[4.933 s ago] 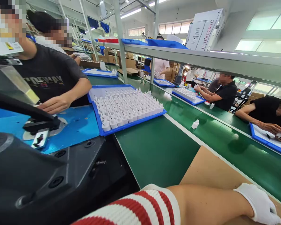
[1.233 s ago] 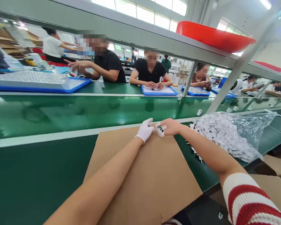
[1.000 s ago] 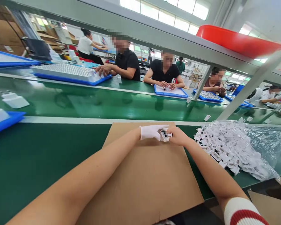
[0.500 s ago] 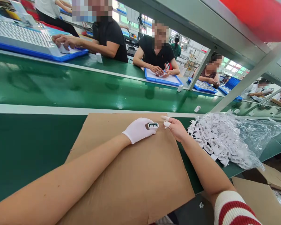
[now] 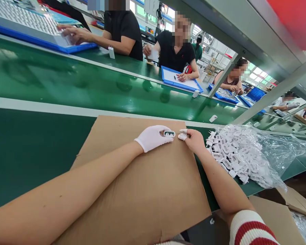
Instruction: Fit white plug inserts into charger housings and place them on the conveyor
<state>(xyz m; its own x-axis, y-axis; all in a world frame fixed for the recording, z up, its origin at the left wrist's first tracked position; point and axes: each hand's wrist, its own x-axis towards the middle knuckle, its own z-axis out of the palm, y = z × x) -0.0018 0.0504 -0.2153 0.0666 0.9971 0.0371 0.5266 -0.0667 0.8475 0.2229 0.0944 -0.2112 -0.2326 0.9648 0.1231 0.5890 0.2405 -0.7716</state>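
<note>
My left hand, in a white glove, rests on a brown cardboard sheet and grips a small white plastic shell with a dark opening facing me. My right hand, bare with white finger cots on thumb and forefinger, is pinched together just right of the shell; what it holds, if anything, I cannot make out. Right of that hand lies a heap of white plug parts spilling from a clear plastic bag.
A green conveyor belt runs across behind the cardboard, with a few loose white parts on it. Across it sit several people at blue trays. A grey shelf rail hangs overhead. An open carton stands low right.
The view swung from the left station to the cardboard. My hands met around the white shell, then parted slightly; the left keeps the shell, the right fingers pinched beside it.
</note>
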